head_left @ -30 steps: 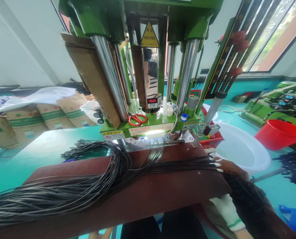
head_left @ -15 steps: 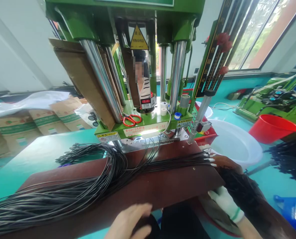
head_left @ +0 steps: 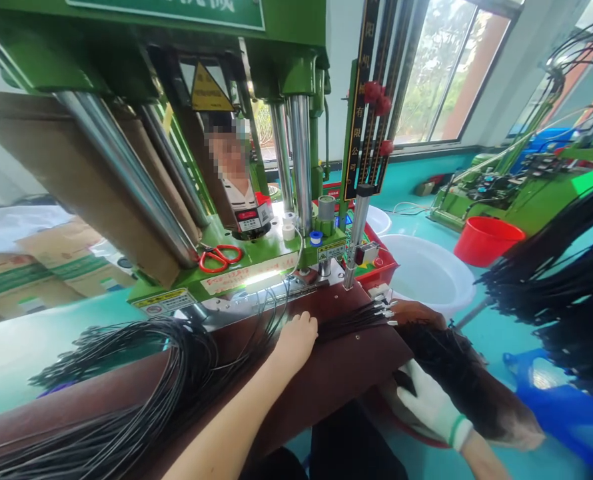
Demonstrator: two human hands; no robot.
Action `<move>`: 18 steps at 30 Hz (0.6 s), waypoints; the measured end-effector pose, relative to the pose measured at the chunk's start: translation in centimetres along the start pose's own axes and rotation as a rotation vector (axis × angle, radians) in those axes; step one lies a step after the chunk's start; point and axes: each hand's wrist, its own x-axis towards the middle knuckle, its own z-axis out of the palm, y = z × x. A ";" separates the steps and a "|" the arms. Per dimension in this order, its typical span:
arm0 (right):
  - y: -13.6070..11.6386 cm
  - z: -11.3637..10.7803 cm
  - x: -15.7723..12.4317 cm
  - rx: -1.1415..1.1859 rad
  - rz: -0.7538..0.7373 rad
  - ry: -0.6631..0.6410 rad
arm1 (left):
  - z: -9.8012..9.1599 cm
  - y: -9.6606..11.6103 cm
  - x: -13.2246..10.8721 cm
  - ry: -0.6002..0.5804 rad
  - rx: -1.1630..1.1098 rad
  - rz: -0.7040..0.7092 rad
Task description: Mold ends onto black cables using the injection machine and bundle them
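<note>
My left hand (head_left: 296, 341), bare, lies on a bunch of black cables (head_left: 176, 373) that runs across a brown board (head_left: 346, 363) in front of the press. Metal terminals (head_left: 384, 308) stick out from the cable ends at the board's right side. My right hand (head_left: 429, 403), in a white glove with a green cuff band, closes around a dark bundle of wires (head_left: 456, 380) at the board's lower right. The bundle's far end rests near the terminals. Much of the cable length loops off toward the lower left.
A green vertical press (head_left: 256, 267) with chrome columns stands just beyond the board, with red scissors (head_left: 220, 259) on its bed. A person (head_left: 236, 193) stands behind it. Right: white basin (head_left: 426, 267), red bucket (head_left: 489, 240), blue crate (head_left: 551, 400), hanging black cables (head_left: 561, 287).
The view has swung left. My left hand has risen from the bottom edge onto the black cables. My gloved right hand has moved up against the dark bundle.
</note>
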 end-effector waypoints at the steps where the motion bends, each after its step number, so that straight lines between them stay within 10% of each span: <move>1: -0.1 0.0 -0.1 -0.013 0.007 -0.014 | -0.1 0.0 0.2 -0.026 0.005 0.023; 11: -2.3 -2.9 -1.1 -0.212 -0.071 -0.068 | -2.2 -2.4 -0.5 0.076 -0.405 0.119; 18: -8.8 -3.5 -1.6 0.838 -0.316 -0.298 | -5.2 -3.3 -3.6 -0.147 -1.179 0.065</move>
